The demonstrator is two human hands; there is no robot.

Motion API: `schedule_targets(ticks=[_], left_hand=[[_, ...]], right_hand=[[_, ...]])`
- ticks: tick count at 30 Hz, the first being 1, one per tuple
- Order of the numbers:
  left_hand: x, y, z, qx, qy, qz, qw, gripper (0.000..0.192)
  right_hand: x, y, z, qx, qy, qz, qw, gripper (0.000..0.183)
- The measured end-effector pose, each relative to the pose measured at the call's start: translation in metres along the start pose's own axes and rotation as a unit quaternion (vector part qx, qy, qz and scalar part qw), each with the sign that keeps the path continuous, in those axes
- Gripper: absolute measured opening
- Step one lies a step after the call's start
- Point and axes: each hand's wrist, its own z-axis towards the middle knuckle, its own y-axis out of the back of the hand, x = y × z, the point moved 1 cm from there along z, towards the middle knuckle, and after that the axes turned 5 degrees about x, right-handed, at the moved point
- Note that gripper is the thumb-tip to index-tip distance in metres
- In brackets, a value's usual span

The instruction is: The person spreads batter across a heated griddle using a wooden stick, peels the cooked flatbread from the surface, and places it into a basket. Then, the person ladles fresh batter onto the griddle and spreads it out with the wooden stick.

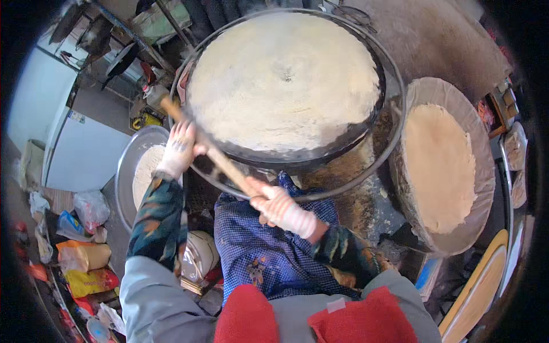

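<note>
A large round black griddle (274, 159) stands before me, coated with a thin pale layer of batter (283, 90). Dark iron shows along its lower right edge. Both hands grip one long wooden stick (227, 165), slanting across the griddle's near left side. My left hand (179, 148), in a pale fingerless covering, is closed around its upper part. Lower down, my right hand (283, 210), in a striped fingerless covering, holds its near end. Motion blurs the stick and its far tip. A metal ring (396, 128) surrounds the griddle.
To my left, a metal basin (121, 184) contains a pale mixture (148, 171). A lined round tray (482, 184) on the right bears a flat, round, tan sheet (441, 167). Plastic bags (91, 210) lie at far left. A rounded wooden board (480, 291) leans at lower right.
</note>
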Motion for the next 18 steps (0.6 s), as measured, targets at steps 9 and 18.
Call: schedule_targets(ticks=[9,18], left_hand=[[-0.217,0.090,0.097,-0.156,-0.244,-0.189,0.938,0.102],[-0.294,0.039,0.230,0.044,-0.239,-0.105,0.964,0.093]], right_hand=[[-0.034,0.027,-0.184,-0.264,0.056,-0.088,0.959,0.063],[0.006,0.076,-0.184,-0.165,0.074,0.293,0.939,0.061]])
